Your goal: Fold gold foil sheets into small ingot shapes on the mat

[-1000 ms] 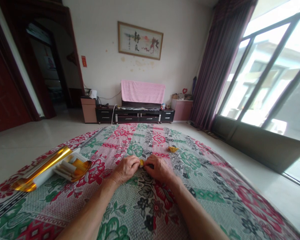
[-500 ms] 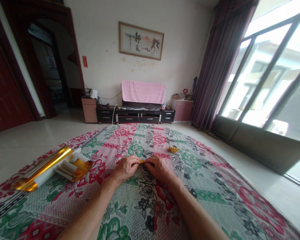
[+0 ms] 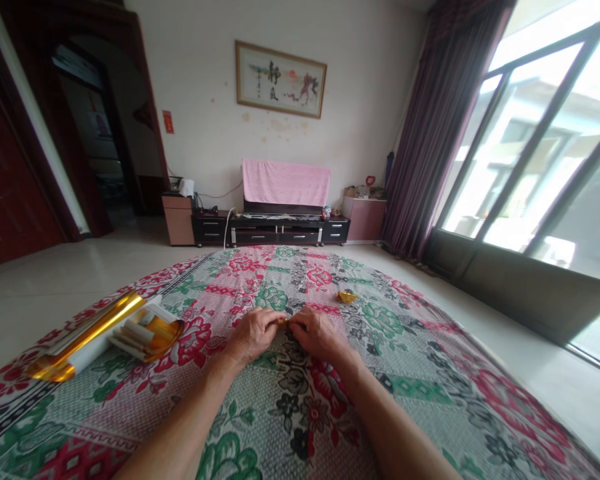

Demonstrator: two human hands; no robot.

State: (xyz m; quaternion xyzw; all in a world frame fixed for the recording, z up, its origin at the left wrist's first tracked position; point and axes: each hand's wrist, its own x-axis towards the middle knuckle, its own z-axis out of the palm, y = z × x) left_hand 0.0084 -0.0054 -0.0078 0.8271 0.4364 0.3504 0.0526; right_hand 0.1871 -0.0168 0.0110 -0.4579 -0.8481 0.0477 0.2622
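Note:
Both my hands meet at the middle of a table covered with a flowered cloth (image 3: 300, 413). My left hand (image 3: 253, 335) and my right hand (image 3: 316, 335) are closed, pinching a small piece of gold paper (image 3: 283, 323) between their fingertips. Most of the paper is hidden by my fingers. A small folded gold paper shape (image 3: 347, 297) lies on the cloth a little beyond my right hand.
A pile of gold foil sheets and rolled white-backed papers (image 3: 105, 333) lies at the table's left. Beyond the table are a tiled floor, a low TV cabinet with a pink cloth (image 3: 286, 183), a doorway at left and large windows at right.
My hands have stayed pinched together on the gold paper, with only slight finger shifts; less of the paper shows now.

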